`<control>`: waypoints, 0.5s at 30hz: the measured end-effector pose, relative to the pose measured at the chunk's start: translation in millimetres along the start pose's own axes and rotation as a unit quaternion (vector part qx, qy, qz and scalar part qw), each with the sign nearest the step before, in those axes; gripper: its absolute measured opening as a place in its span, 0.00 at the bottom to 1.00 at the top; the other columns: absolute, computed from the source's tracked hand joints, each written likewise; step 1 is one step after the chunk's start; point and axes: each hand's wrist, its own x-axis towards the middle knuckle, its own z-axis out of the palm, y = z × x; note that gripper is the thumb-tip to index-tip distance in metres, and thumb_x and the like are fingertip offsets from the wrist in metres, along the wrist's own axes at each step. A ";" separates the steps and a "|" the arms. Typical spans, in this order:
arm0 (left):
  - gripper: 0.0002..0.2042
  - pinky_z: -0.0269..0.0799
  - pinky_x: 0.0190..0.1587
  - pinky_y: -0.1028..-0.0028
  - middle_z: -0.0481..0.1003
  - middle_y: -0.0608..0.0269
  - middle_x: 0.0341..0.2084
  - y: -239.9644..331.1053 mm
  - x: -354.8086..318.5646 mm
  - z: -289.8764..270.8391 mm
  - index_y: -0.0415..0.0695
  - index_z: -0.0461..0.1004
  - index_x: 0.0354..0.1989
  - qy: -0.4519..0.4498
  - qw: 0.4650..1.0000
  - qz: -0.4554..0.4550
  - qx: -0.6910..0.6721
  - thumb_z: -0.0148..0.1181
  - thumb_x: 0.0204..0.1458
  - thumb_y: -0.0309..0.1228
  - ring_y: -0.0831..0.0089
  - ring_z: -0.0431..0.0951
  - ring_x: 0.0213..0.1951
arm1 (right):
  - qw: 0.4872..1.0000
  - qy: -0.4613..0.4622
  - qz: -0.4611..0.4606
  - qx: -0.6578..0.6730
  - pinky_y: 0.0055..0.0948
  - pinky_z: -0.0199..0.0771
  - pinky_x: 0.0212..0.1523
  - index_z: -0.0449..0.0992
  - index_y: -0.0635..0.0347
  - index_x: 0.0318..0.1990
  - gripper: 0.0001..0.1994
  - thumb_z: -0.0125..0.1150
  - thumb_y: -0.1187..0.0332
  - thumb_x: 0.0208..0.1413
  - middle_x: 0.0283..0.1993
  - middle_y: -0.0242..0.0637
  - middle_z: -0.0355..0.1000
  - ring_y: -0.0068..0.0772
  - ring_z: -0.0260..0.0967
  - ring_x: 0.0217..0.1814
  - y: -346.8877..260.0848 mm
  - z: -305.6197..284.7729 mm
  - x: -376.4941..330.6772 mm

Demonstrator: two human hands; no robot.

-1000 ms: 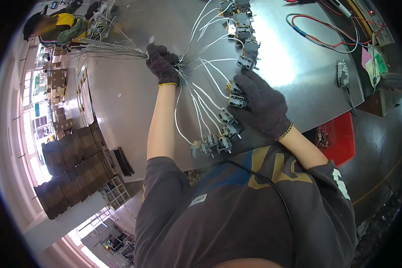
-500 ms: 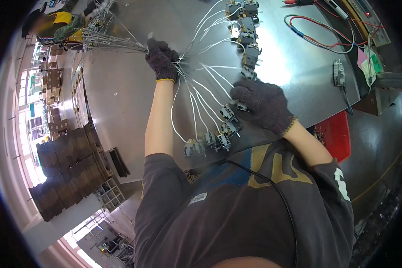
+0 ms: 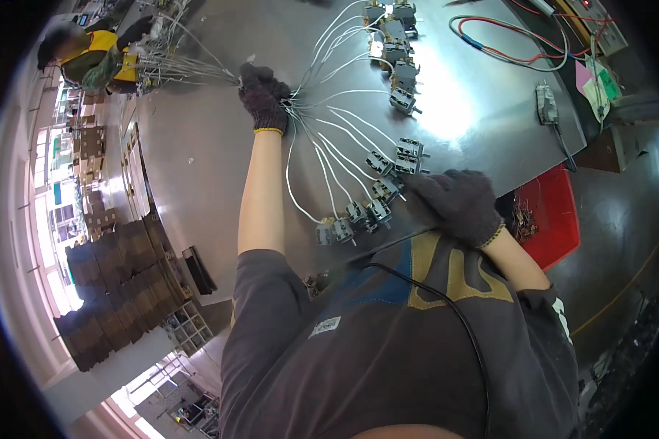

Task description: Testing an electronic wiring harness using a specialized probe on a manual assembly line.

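In a dark knitted glove, my left hand (image 3: pixel 264 99) is closed around a bundle of thin white wires (image 3: pixel 187 69). From the fist, separate wires fan out to small grey-black control blocks with metal shafts. Some of these blocks (image 3: pixel 399 47) stand in a column at the far side, others (image 3: pixel 378 211) in a curved row near my body. My right hand (image 3: pixel 454 205), gloved alike, is at the right end of the near row. Its fingers are curled together with the tips beside a block's shaft; what lies under them is hidden.
A co-worker (image 3: pixel 88 55) stands at the far left by the bundle's other end. Red and grey cables (image 3: pixel 483 45) and a grey connector (image 3: pixel 546 106) lie at the right of the metal table (image 3: pixel 198 175). A red bin (image 3: pixel 556 227) with small parts sits below the right edge.
My right hand has moved slightly nearer to my body and right, off the middle blocks. Two blocks it partly covered now show, on the table. My left hand keeps its hold on the wires.
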 end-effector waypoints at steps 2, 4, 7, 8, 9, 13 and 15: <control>0.15 0.55 0.16 0.73 0.66 0.72 0.18 -0.3 1.6 -2.3 0.50 0.71 0.40 -0.023 1.000 0.007 -0.001 0.55 0.64 0.49 0.78 0.58 0.13 | 0.998 -0.048 0.040 -0.002 0.39 0.77 0.30 0.77 0.46 0.50 0.15 0.67 0.62 0.55 0.35 0.30 0.79 0.37 0.80 0.34 -6.6 14.4 -2.4; 0.15 0.56 0.16 0.73 0.66 0.72 0.18 0.8 1.7 -3.8 0.50 0.72 0.41 -0.034 0.999 0.010 0.001 0.54 0.65 0.49 0.78 0.57 0.12 | 0.996 -0.018 0.082 -0.022 0.40 0.77 0.30 0.74 0.47 0.56 0.19 0.66 0.59 0.57 0.37 0.32 0.81 0.36 0.80 0.33 -14.6 28.4 0.0; 0.15 0.56 0.16 0.74 0.66 0.73 0.18 2.5 1.4 -2.3 0.51 0.72 0.43 -0.036 0.999 -0.019 0.000 0.54 0.65 0.50 0.79 0.56 0.12 | 0.980 -0.014 0.188 0.064 0.40 0.78 0.31 0.72 0.48 0.59 0.24 0.68 0.53 0.57 0.39 0.33 0.81 0.38 0.81 0.33 -16.2 36.3 7.1; 0.15 0.55 0.17 0.74 0.66 0.74 0.18 2.6 1.2 -1.2 0.51 0.72 0.42 -0.019 1.000 -0.015 0.005 0.54 0.64 0.50 0.79 0.56 0.12 | 0.977 -0.030 0.203 0.066 0.40 0.78 0.31 0.72 0.48 0.59 0.24 0.68 0.53 0.57 0.39 0.33 0.81 0.38 0.81 0.33 -13.7 36.8 10.3; 0.15 0.55 0.17 0.74 0.66 0.74 0.18 2.8 1.2 0.1 0.51 0.72 0.42 -0.007 1.000 -0.013 0.009 0.55 0.64 0.50 0.79 0.55 0.12 | 0.973 -0.005 0.206 0.102 0.39 0.78 0.31 0.71 0.47 0.58 0.25 0.69 0.51 0.56 0.38 0.34 0.81 0.38 0.81 0.34 -10.1 37.2 14.4; 0.16 0.54 0.17 0.74 0.66 0.73 0.18 4.0 0.1 2.8 0.50 0.72 0.39 0.004 1.000 -0.013 0.005 0.56 0.63 0.51 0.79 0.55 0.13 | 0.984 0.038 0.112 0.137 0.37 0.78 0.32 0.68 0.45 0.60 0.31 0.71 0.46 0.52 0.37 0.36 0.80 0.38 0.81 0.33 3.9 34.6 25.2; 0.17 0.55 0.17 0.73 0.66 0.72 0.18 4.2 -0.6 3.4 0.49 0.72 0.36 0.016 1.000 -0.016 0.001 0.57 0.62 0.51 0.78 0.57 0.13 | 0.980 -0.007 0.124 0.153 0.37 0.78 0.32 0.68 0.44 0.60 0.31 0.71 0.46 0.52 0.37 0.36 0.79 0.38 0.80 0.33 4.7 33.3 30.4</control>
